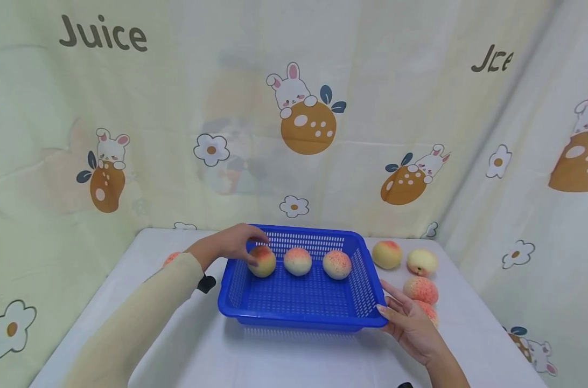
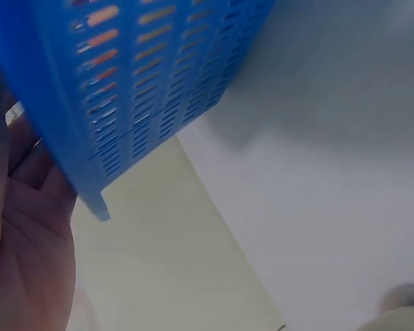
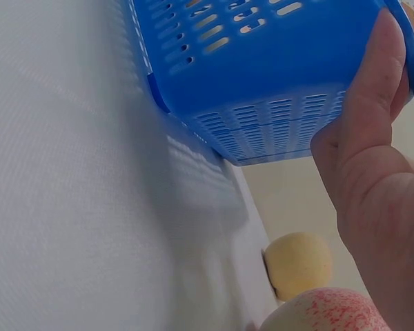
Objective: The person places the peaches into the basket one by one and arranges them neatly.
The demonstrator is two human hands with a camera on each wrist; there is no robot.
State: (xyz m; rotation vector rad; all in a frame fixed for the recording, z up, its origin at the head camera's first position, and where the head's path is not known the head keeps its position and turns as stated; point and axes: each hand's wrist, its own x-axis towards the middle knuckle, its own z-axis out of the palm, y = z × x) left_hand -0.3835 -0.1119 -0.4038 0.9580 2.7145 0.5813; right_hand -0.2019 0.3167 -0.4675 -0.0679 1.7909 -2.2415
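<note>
A blue slotted plastic basket (image 1: 299, 321) holds three peaches in a row toward its far side. My left hand (image 1: 236, 243) reaches over the left rim, its thumb and fingers curled round the yellowish left peach (image 1: 263, 268). The middle peach (image 1: 297, 262) is pale with a pink top; the right peach (image 1: 337, 265) is speckled pink. In the left wrist view, the basket wall hides most of the left fingers. At the near right corner, my right hand (image 1: 410, 323) grips the basket rim, with the thumb on top, as the right wrist view (image 3: 386, 152) shows.
To the basket's right lie several more peaches: a yellow-red one (image 1: 387, 254), a pale one (image 1: 422, 262) and speckled pink ones (image 1: 421, 291) beside my right hand. Another peach (image 1: 170, 258) shows partly behind my left forearm. A printed curtain (image 1: 236, 108) hangs behind the white table (image 1: 202, 345).
</note>
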